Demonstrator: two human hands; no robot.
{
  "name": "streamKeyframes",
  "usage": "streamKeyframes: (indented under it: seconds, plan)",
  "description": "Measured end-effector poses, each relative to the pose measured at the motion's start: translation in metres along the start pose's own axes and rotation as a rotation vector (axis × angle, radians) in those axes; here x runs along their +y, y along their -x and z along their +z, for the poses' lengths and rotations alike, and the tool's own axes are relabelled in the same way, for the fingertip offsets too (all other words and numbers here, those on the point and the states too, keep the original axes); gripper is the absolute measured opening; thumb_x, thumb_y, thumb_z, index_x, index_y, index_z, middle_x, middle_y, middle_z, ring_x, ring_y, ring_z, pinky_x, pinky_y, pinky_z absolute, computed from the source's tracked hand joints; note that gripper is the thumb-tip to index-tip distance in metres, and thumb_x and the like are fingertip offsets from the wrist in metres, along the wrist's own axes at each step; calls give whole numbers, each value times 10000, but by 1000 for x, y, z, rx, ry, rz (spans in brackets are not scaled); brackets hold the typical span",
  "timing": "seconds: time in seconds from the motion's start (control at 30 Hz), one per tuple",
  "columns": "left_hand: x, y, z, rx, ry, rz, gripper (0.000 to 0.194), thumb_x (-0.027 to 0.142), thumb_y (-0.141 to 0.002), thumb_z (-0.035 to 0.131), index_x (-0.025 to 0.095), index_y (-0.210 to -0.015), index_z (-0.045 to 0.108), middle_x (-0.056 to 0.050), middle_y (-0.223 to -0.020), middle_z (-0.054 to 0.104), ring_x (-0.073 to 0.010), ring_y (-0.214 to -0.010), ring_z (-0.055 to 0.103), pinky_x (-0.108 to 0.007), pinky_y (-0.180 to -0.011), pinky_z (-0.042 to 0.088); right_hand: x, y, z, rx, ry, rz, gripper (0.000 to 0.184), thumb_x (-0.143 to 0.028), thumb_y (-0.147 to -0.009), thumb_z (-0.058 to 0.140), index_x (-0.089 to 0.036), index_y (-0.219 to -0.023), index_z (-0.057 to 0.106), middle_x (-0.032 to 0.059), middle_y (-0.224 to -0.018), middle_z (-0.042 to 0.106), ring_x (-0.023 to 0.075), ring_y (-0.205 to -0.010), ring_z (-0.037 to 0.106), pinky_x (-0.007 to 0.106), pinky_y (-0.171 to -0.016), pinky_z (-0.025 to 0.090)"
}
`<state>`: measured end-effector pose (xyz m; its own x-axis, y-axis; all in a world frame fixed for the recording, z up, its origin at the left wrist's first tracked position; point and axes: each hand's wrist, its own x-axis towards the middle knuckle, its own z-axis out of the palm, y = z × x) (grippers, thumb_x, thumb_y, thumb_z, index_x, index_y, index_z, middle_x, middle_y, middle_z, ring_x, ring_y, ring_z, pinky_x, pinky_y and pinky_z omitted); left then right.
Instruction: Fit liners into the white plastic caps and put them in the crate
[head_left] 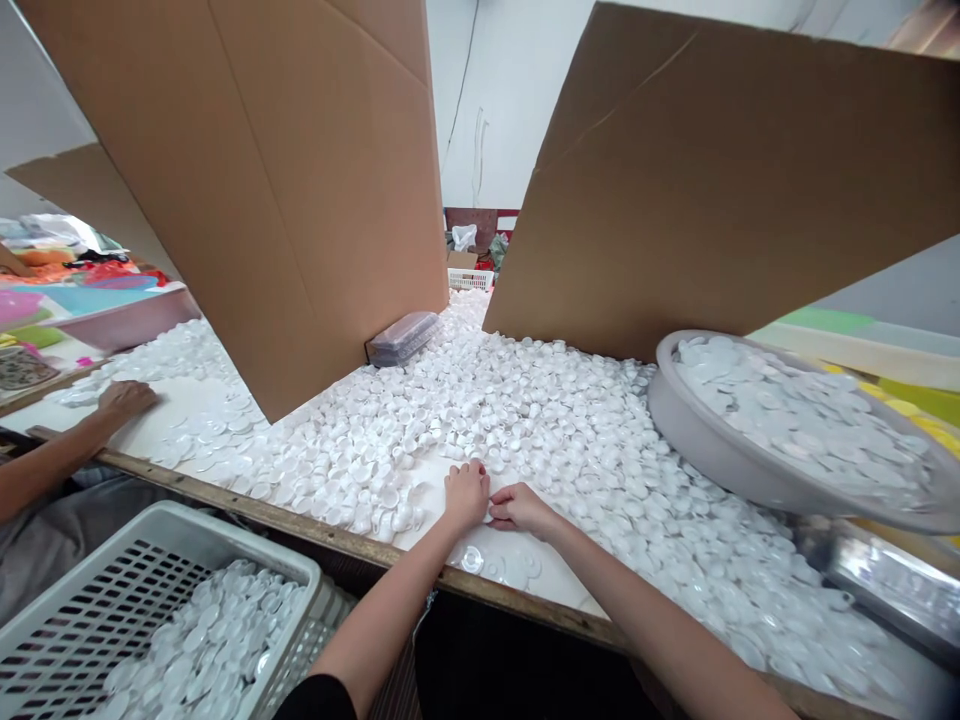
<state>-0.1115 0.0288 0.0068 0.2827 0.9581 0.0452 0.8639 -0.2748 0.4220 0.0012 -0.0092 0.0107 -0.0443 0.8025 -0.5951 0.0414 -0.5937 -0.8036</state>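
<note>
My left hand (467, 495) and my right hand (523, 508) are close together at the near side of a wide heap of small white plastic cups or caps (465, 400). The fingers of my right hand are pinched at a small white plastic piece (491, 512). My left hand's fingers are curled, and what they hold is hidden behind the knuckles. Just below the hands, several flat, clear-to-white discs (502, 566) lie on the white tabletop (559, 572) near its wooden edge.
A slotted basket (300, 570) with white pieces stands at lower left. At right is a grey basin (697, 440) of white discs. Cardboard panels (300, 190) rise over the heap, beside a clear plastic box (405, 338). Another person's hand (127, 400) rests on the table at left.
</note>
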Motion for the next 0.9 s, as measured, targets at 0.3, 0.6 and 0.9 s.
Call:
streamKeyframes:
  seconds: [0.3,0.6,0.9]
  plan:
    - [-1,0,9,-30,-68,8,206,260,-827,282,225,-967,429,-50,-942,466,-191,-892,377,-313,-729,270,-23,-20,-17,-200,351,245,65,-113,-578,620,-105,-540,568,15,-468,581,120,-500,582,177,-505,491]
    - [9,1,-4,-13,-104,112,238,319,-833,289,199,-903,482,-65,-820,535,-208,-854,428,-329,-723,274,-12,-2,-6,-55,427,2,124,-127,-633,554,-109,-516,516,-5,-406,530,92,-406,530,161,-404,431]
    - [-97,85,-123,234,-47,-331,279,443,-809,299,254,-909,478,30,-658,563,-118,-588,507,-214,-539,311,-4,24,-8,83,647,-332,275,-284,-767,413,-120,-926,567,93,-914,604,145,-710,595,268,-661,465]
